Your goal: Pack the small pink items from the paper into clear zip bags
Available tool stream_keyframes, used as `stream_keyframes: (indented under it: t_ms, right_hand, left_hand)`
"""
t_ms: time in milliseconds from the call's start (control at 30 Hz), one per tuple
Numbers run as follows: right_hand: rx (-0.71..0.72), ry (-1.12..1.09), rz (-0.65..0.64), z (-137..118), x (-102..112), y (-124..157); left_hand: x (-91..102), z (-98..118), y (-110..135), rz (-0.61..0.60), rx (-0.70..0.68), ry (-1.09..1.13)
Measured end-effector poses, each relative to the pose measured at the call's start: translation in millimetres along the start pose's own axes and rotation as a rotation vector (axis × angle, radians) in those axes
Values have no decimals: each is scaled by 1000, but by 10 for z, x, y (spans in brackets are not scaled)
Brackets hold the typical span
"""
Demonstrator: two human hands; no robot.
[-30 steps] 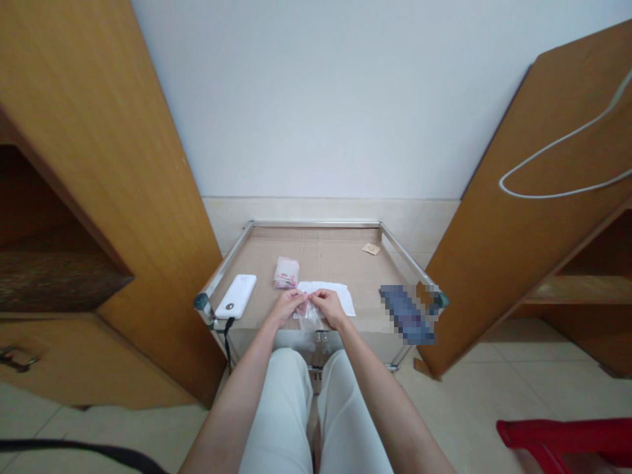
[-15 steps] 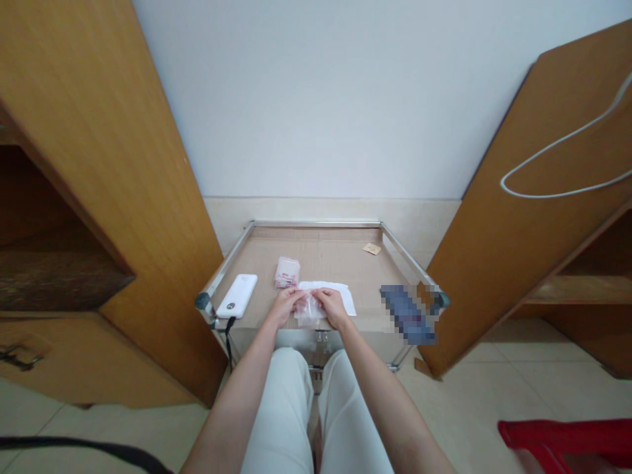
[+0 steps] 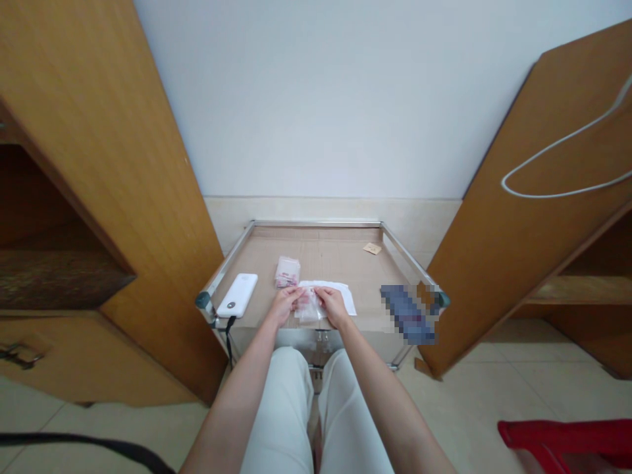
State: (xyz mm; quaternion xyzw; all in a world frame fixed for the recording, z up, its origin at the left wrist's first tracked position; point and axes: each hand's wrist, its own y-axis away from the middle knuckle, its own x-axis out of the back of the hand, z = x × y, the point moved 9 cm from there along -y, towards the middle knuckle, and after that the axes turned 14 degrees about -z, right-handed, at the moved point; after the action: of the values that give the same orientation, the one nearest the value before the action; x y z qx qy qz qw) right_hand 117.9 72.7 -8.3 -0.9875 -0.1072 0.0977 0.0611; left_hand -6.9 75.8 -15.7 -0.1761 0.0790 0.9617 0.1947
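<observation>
My left hand (image 3: pixel 285 306) and my right hand (image 3: pixel 333 307) meet over a small clear plastic bag (image 3: pixel 310 307) holding something pink. Both hands pinch its upper part with their fingertips. The bag lies over a white sheet of paper (image 3: pixel 340 296) on the cardboard top of a metal-framed cart (image 3: pixel 316 253). Just beyond my left hand is a second plastic packet (image 3: pixel 287 272) with pink and white contents. A white power bank (image 3: pixel 237 295) with a black cable lies left of my left hand.
A pixelated, blurred bluish object (image 3: pixel 407 315) sits at the cart's right edge, and a small tan card (image 3: pixel 372 248) lies at the back. Open wooden cabinet doors (image 3: pixel 123 197) flank the cart. A red plastic object (image 3: pixel 563 438) sits on the floor at lower right.
The clear bag has shifted from hanging below my fingers to lying flatter over the white paper. My hands have barely moved, staying together around it.
</observation>
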Motion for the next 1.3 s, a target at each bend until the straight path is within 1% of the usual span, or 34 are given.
stream_keyframes:
  t_ms: [167,267,467,667,733,800,1000,1100,1300]
  right_hand:
    - [15,-17,-8,7,4,-15]
    - [12,-25,-21,17,-6,-25]
    - [62,-105,15,-26,27,-30]
    - [84,-260,77,-56,74,-18]
    - [101,-305,94,-66,90,-19]
    - [108,-343,101,-64,99,-23]
    - [86,-389,90,-34,103,-38]
    - [77,-417,98,-15,111,-37]
    - [103,-405,96,-30,117,-37]
  left_hand:
    - [66,11,-3,52,-39,55]
    - [64,17,-4,61,-53,54]
    - [-30,17,-18,-30,-59,-31]
    - [-145,-12,5,-153,22,-202]
    - [-171,-12,17,-165,41,-252]
    - [-181,7,26,-162,33,-273]
    - [-160,39,31,-148,-2,-241]
    - [-166,32,26,-165,-1,-210]
    - [-187,37,35,-169,2,-125]
